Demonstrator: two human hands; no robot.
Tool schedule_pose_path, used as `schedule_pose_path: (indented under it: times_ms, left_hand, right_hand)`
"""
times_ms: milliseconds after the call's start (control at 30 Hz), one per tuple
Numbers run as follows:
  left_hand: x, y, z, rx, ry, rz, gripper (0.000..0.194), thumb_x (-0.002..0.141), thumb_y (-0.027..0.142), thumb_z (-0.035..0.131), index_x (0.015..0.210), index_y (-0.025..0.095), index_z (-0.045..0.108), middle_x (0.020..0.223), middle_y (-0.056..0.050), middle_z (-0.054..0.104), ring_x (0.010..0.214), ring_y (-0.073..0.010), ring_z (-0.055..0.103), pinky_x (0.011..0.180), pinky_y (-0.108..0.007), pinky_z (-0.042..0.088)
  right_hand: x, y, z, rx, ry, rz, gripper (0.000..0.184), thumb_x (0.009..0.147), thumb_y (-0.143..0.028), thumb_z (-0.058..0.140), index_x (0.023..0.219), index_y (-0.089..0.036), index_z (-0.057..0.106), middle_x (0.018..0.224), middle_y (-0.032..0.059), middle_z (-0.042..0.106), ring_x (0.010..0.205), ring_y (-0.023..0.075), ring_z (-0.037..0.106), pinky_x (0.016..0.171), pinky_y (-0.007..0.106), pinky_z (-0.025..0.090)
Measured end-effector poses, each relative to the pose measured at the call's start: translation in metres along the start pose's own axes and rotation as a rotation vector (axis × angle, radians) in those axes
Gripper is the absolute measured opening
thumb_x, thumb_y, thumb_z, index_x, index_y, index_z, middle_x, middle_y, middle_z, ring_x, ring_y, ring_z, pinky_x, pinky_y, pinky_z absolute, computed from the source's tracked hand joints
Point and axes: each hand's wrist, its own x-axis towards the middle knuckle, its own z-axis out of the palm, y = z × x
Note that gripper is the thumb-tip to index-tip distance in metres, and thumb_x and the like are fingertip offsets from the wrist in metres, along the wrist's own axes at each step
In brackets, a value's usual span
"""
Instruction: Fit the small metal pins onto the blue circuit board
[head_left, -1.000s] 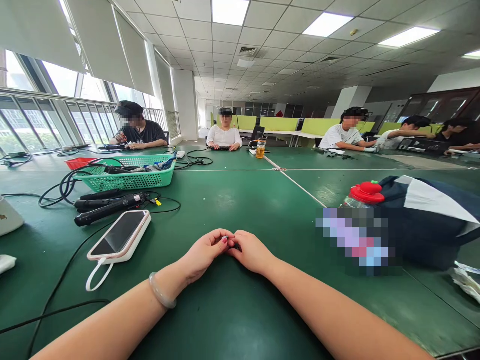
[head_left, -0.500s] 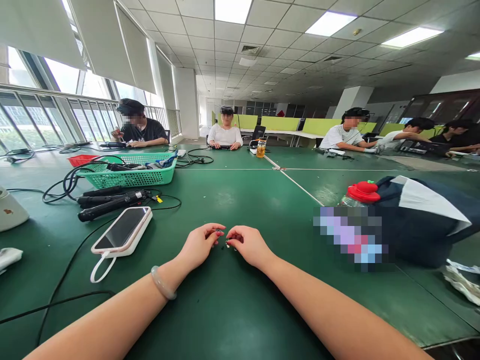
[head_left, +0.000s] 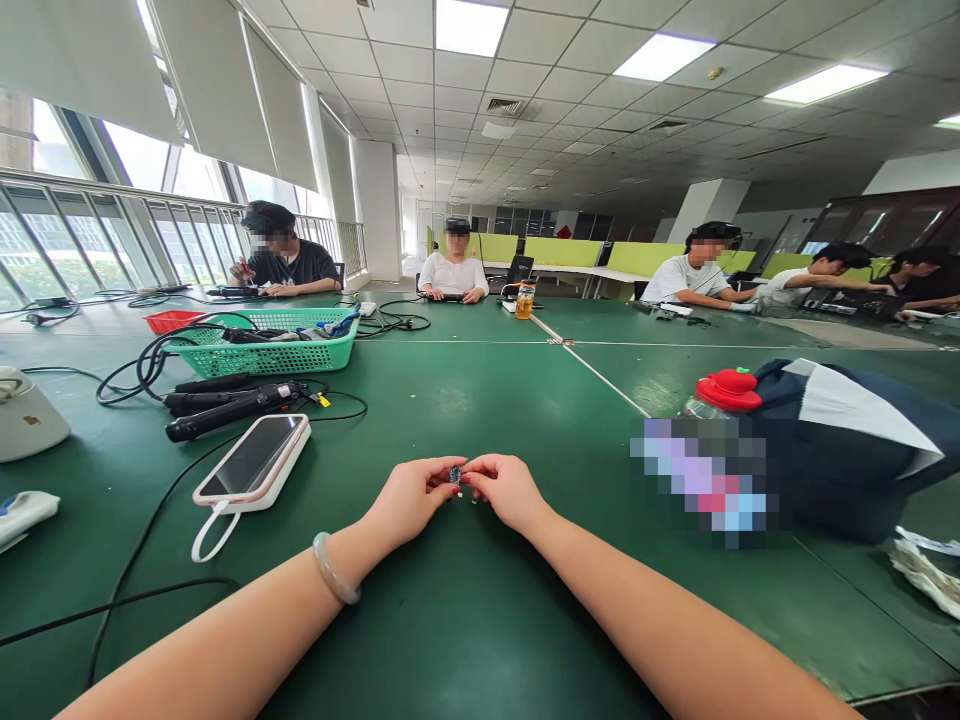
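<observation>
While the left hand (head_left: pixel 407 500) pinches a dark component (head_left: pixel 455 474) at its two o'clock, the right hand (head_left: pixel 511 491) curls, its hold unclear.

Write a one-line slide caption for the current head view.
Left hand pinching a small dark piece, right hand close beside it, over a green table.

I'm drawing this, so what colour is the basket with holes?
The basket is light green, seen best in the head view.
</observation>
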Motion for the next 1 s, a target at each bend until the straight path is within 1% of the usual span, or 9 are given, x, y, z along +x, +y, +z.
schedule_pose_path:
  times_ms: [167,233,300,367,433,533,767,900,1000]
  left_hand:
    - [-0.003,0.008,-0.003,0.218,0.007,0.122,0.034,0.077,0.021,0.051,0.107,0.029,0.065,0.097,0.0,0.07,0.082,-0.0178,0.063,0.077,-0.027,0.048]
    - [-0.004,0.009,-0.003,0.228,-0.001,0.133,0.035,0.078,0.02,0.049,0.109,0.028,0.064,0.098,0.0,0.069,0.083,-0.0179,0.063,0.077,-0.027,0.048]
    - [-0.005,0.01,-0.003,0.187,-0.013,0.122,0.037,0.077,0.02,0.048,0.11,0.027,0.063,0.099,-0.001,0.069,0.082,-0.0178,0.062,0.078,-0.028,0.048]
    - [-0.006,0.01,-0.002,0.143,-0.021,0.103,0.037,0.076,0.02,0.049,0.11,0.025,0.063,0.095,-0.002,0.069,0.078,-0.017,0.062,0.076,-0.028,0.048]
    - [-0.006,0.01,-0.002,0.129,-0.013,0.086,0.037,0.074,0.02,0.05,0.109,0.023,0.063,0.084,-0.002,0.068,0.071,-0.0152,0.06,0.071,-0.027,0.048]
    - [-0.005,0.01,-0.002,0.129,0.017,0.066,0.035,0.072,0.021,0.05,0.105,0.021,0.063,0.07,0.0,0.061,0.062,-0.0126,0.054,0.063,-0.024,0.046]
    - [-0.003,0.006,-0.002,0.106,0.014,0.047,0.034,0.07,0.021,0.051,0.102,0.022,0.062,0.066,0.002,0.056,0.057,-0.011,0.05,0.059,-0.022,0.043]
    - [0.001,-0.003,-0.004,0.03,0.038,-0.007,0.036,0.068,0.021,0.054,0.103,0.02,0.062,0.066,0.003,0.056,0.059,-0.011,0.052,0.061,-0.023,0.044]
    - [0.005,-0.011,-0.007,-0.021,0.076,-0.069,0.034,0.067,0.023,0.056,0.1,0.018,0.064,0.065,0.002,0.055,0.06,-0.0114,0.053,0.063,-0.024,0.045]
  right_hand:
    - [-0.004,-0.005,-0.001,-0.079,0.001,-0.039,0.014,0.07,-0.026,0.058,0.071,-0.015,0.065,0.063,0.0007,0.062,0.055,0.0112,0.052,0.058,0.024,0.043]
    - [-0.005,-0.005,-0.001,-0.096,-0.003,-0.054,0.014,0.071,-0.027,0.058,0.072,-0.015,0.065,0.064,0.0008,0.063,0.057,0.0117,0.053,0.059,0.024,0.043]
    - [-0.006,-0.004,-0.001,-0.105,-0.01,-0.071,0.015,0.072,-0.028,0.058,0.074,-0.015,0.065,0.068,0.0012,0.064,0.061,0.0126,0.056,0.062,0.024,0.044]
    - [-0.006,-0.002,-0.001,-0.118,-0.02,-0.083,0.015,0.073,-0.028,0.057,0.075,-0.016,0.065,0.071,0.0015,0.065,0.065,0.0133,0.057,0.064,0.024,0.044]
    - [-0.006,0.0,-0.001,-0.14,-0.032,-0.097,0.015,0.074,-0.028,0.057,0.076,-0.016,0.065,0.072,0.0014,0.065,0.066,0.0132,0.057,0.064,0.024,0.044]
    - [-0.006,-0.001,-0.001,-0.224,-0.031,-0.145,0.016,0.077,-0.031,0.056,0.077,-0.017,0.065,0.072,0.0006,0.064,0.063,0.0122,0.055,0.061,0.023,0.043]
    - [-0.007,-0.007,-0.008,-0.456,-0.044,-0.246,0.012,0.078,-0.028,0.057,0.077,-0.02,0.067,0.072,-0.0007,0.062,0.064,0.012,0.052,0.062,0.024,0.04]
    - [-0.002,-0.003,-0.018,-0.562,-0.004,-0.222,0.014,0.075,-0.014,0.056,0.08,-0.02,0.068,0.083,0.0013,0.063,0.075,0.0136,0.055,0.072,0.026,0.042]
    - [0.0,0.0,-0.024,-0.608,-0.038,-0.153,0.016,0.071,-0.012,0.061,0.082,-0.02,0.069,0.092,0.0031,0.062,0.083,0.0157,0.055,0.077,0.028,0.043]
